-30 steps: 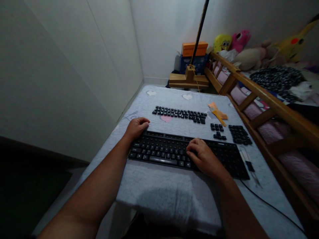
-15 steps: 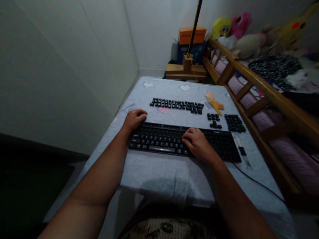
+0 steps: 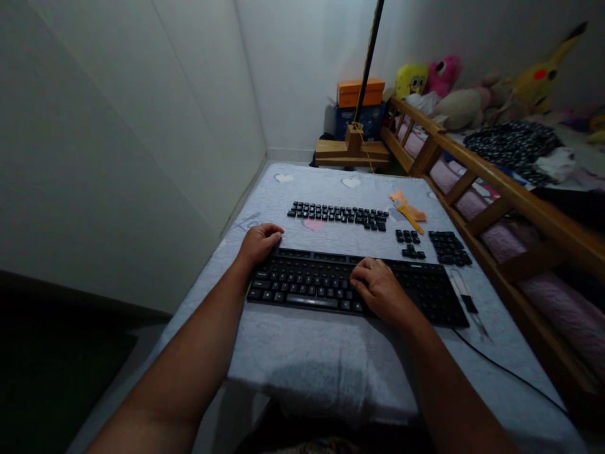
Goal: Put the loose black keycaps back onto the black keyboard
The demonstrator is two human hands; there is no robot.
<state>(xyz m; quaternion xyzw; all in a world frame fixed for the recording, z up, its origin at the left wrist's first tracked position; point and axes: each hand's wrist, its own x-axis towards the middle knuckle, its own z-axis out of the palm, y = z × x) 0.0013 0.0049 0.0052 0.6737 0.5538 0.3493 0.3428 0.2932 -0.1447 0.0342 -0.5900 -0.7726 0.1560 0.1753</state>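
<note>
View: head camera, looking forward and down.
Keyboard: one long, flat, black plastic keyboard (image 3: 326, 284), lying on the near half of the bench (image 3: 302, 343), which is draped in a pale blue cloth printed with hearts.
Keyboard axis: runs left to right across the person's front, its right end slightly nearer the body; lettered caps sit on the left and middle lower rows, while the right-hand block appears bare of caps.
Left hand: left hand (image 3: 259, 243) at the keyboard's far left corner, fingers curled and thumb near the forefinger; the keyboard extends from it to the right and toward the body; whether it grips the edge is not clear.
Right hand: right hand (image 3: 375, 284) over the keyboard, right of its middle, fingers bent down onto the keys; the nearer of the two to the lettered rows' right end; anything between the fingertips is hidden.
Loose caps, beyond keyboard: long double row of black keycaps (image 3: 338, 214), roughly parallel to the keyboard.
Loose caps, right: two small groups of black keycaps (image 3: 408, 236) and a larger block of black keycaps (image 3: 449, 248).
Brush: yellow-handled brush (image 3: 411, 219), lying across an orange cloth (image 3: 420, 215).
Tool: slim tool with a black middle (image 3: 469, 304), just right of the keyboard.
Cable: thin black cable (image 3: 510, 373), trailing rightward from the keyboard's near edge.
</note>
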